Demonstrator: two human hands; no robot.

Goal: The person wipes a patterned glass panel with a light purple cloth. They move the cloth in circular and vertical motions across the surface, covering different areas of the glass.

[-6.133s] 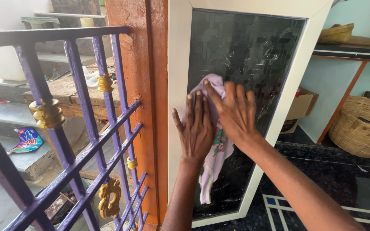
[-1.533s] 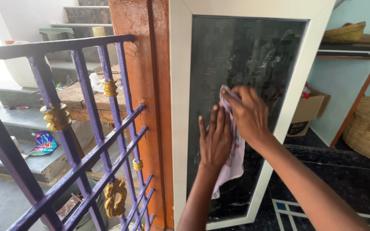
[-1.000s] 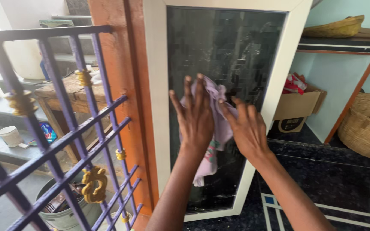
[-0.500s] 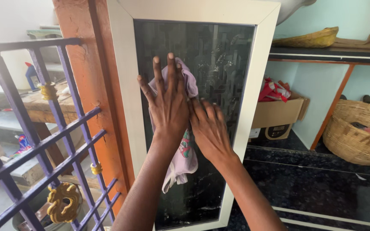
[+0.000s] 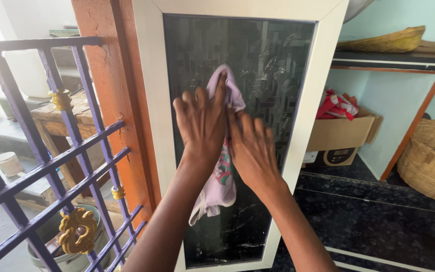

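Note:
A dark patterned glass panel [image 5: 258,55] in a white frame [image 5: 149,100] stands upright in front of me. My left hand [image 5: 201,121] and my right hand [image 5: 251,147] lie side by side, both pressing a pale pink cloth [image 5: 221,176] flat against the glass. The cloth's top pokes out above my left fingers and its lower end hangs loose below my wrists. Smears show on the glass to the upper right of my hands.
An orange door post [image 5: 112,95] and a purple metal grille with gold ornaments [image 5: 51,166] stand to the left. A cardboard box [image 5: 341,136] with red cloth, a woven basket [image 5: 431,153] and a shelf [image 5: 393,58] are on the right, over a dark stone floor [image 5: 378,216].
My hands and the cloth have shifted slightly right and down on the glass. My left fingers have curled closer together. The view has moved a little.

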